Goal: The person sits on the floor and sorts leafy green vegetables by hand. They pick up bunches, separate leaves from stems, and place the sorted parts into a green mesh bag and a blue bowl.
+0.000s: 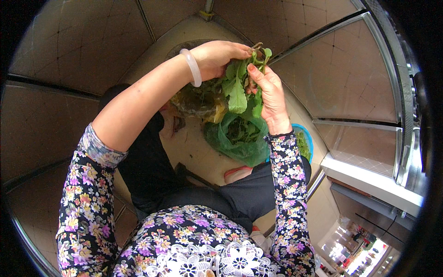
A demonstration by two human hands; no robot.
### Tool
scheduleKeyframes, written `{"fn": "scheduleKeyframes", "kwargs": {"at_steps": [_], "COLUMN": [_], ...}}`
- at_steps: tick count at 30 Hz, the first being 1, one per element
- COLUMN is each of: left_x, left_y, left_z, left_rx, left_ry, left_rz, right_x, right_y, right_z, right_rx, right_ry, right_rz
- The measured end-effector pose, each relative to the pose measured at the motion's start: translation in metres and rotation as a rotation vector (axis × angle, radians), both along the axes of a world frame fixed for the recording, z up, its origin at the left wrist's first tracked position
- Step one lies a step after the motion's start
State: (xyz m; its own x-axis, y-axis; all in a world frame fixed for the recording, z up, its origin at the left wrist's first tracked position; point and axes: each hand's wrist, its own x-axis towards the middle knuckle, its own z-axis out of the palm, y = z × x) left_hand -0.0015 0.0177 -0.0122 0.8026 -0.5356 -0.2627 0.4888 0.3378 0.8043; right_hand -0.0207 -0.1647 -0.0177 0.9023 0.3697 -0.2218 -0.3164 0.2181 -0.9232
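Note:
My left hand (219, 59), with a pale bangle at the wrist, pinches the root end of a bunch of leafy greens (237, 97). My right hand (270, 91) grips the same greens by their stems, thumb uppermost, just to the right. Long green leaves hang between the two hands. Below them a green plastic bag (247, 152) stands open on the floor with more leafy plants (242, 130) inside. Behind and under my left hand is a clear plastic bag (200, 104) with dark and yellowish plant matter, partly hidden by the hand and arm.
A blue basket (312, 147) with thin green stems (302, 143) stands to the right, partly behind my right sleeve. Brown tiled cabinet doors (346, 76) surround the floor (193, 152). My legs, in black trousers, are spread on both sides of the bags.

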Motion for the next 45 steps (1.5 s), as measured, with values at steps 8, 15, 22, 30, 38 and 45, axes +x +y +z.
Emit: {"fn": "scheduleKeyframes", "kwargs": {"at_steps": [8,15,22,30,38,45], "left_x": [-0.002,0.0,0.0,0.007,0.017,0.015], "left_y": [-0.002,0.008,-0.009,-0.016,-0.004,0.0], "left_z": [0.005,0.009,-0.011,0.005,-0.013,-0.025], "left_rx": [0.147,0.246,0.412,0.28,0.52,0.636], "left_ry": [-0.075,-0.062,-0.173,-0.141,-0.207,-0.332], "left_rz": [0.048,0.262,0.085,0.07,0.039,0.054], "right_x": [0.003,0.008,-0.001,0.007,0.002,-0.019], "right_y": [-0.008,-0.016,-0.007,-0.036,-0.078,-0.135], "right_z": [-0.005,-0.014,-0.012,-0.017,-0.032,-0.029], "right_rx": [0.203,0.177,0.058,0.309,0.478,0.389], "right_ry": [0.082,0.07,0.02,0.215,0.124,0.121], "right_rz": [-0.123,-0.202,0.052,-0.085,-0.095,-0.21]}}
